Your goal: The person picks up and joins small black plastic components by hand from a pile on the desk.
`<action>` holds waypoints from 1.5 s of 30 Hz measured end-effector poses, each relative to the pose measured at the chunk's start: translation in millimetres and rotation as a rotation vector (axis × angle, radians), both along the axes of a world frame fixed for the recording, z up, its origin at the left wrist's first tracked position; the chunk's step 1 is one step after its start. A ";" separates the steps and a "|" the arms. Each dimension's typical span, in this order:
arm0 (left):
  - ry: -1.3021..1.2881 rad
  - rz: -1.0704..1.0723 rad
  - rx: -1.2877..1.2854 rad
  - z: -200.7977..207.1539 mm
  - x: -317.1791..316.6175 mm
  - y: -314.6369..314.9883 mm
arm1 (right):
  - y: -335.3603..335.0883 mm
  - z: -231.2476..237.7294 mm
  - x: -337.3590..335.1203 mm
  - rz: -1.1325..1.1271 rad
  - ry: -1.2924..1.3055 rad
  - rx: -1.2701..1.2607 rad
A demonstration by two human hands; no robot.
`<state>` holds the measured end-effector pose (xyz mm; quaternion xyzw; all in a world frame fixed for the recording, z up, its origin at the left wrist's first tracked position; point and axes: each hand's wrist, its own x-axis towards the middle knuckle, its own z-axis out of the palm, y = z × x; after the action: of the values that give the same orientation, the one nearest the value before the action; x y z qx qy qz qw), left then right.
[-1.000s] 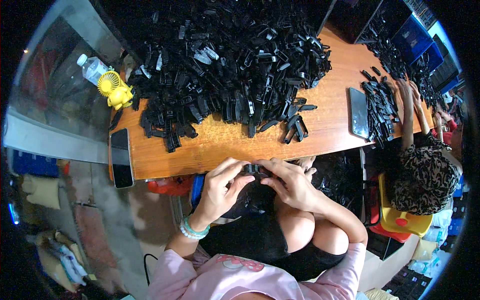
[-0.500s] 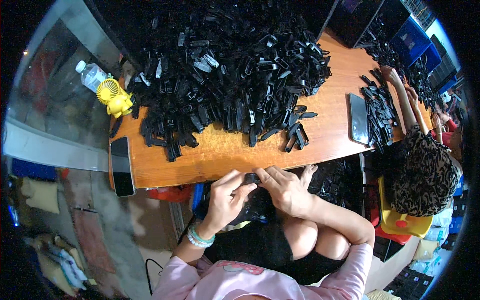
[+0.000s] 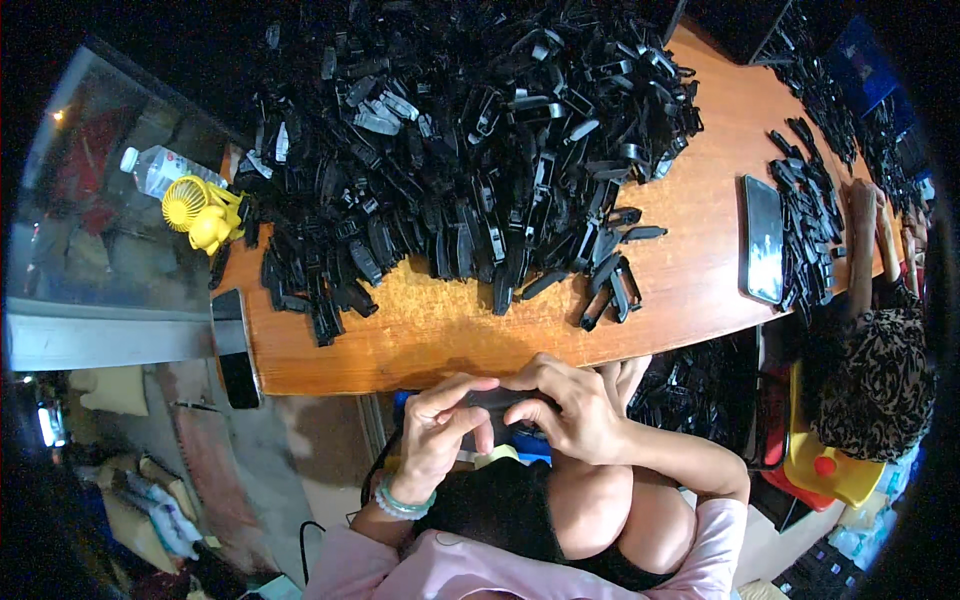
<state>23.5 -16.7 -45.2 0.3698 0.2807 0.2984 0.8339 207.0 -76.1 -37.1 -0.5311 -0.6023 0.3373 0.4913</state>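
Just off the near edge of the table, my left hand (image 3: 435, 430) and my right hand (image 3: 572, 408) meet with curled fingers, index tips almost touching. A dark piece, seemingly a black plastic clip part (image 3: 497, 400), sits between the thumbs and index fingers of both. Its outline blends into the dark background below. Beyond my hands a large heap of black plastic clip parts (image 3: 440, 190) covers much of the wooden table (image 3: 450, 350). A few loose parts (image 3: 612, 290) lie at its near right edge.
A phone (image 3: 235, 350) lies at the table's left edge, near a yellow fan (image 3: 205, 215) and a clear bottle (image 3: 165, 172). Another phone (image 3: 762, 240) lies right, beside a smaller pile (image 3: 808, 225). A co-worker's arm (image 3: 862, 240) reaches over the table there, near a yellow stool (image 3: 825, 450).
The view has shifted, and the co-worker's arms have drawn back from the far pile. My fingers have spread from a tight pinch into a rounder curl, and both hands sit slightly lower.
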 end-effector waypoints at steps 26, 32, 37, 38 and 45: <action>0.504 0.291 2.112 112.2 47.6 -30.3 | 41.8 -20.7 4.1 -0.351 -1.031 0.004; 0.720 -0.057 1.489 81.1 45.7 46.7 | 37.5 -10.7 2.3 -0.396 -1.002 0.024; 1.067 0.219 1.417 21.5 69.6 94.1 | 30.4 -16.3 2.9 -0.388 -1.046 -0.047; 1.137 0.218 1.429 18.6 67.4 96.9 | 28.9 -14.5 1.0 -0.369 -1.033 -0.051; 0.784 0.489 1.292 9.2 55.2 82.8 | 18.0 3.2 15.6 -0.451 -0.840 0.068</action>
<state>78.7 66.1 -36.0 0.7864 0.3984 0.4249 0.2056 222.6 -58.1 -33.9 -0.7226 -0.6291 -0.0417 0.2835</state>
